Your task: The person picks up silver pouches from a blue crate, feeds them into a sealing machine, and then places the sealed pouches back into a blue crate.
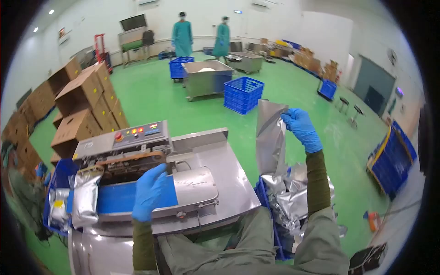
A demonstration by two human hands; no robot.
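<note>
My right hand (301,130), in a blue glove, pinches a silver foil bag (269,137) by its edge. The bag hangs upright above a blue crate (262,195) heaped with more silver foil bags (293,201). Over the front edge of a band sealing machine (195,183), my gloved left hand (149,192) is held with its fingers stretched out and nothing in them. Beneath it runs the machine's blue conveyor belt (117,197). A filled silver bag (86,197) lies at the belt's left end, beside a blue crate (64,176) holding another bag.
Stacked cardboard boxes (85,94) stand behind the sealer at left. Another person's sleeve (23,192) shows at far left. Ahead are a steel tub (208,82) and blue crates (244,94). Two people in green gowns (182,36) stand farther back. A blue pallet (393,158) leans at right.
</note>
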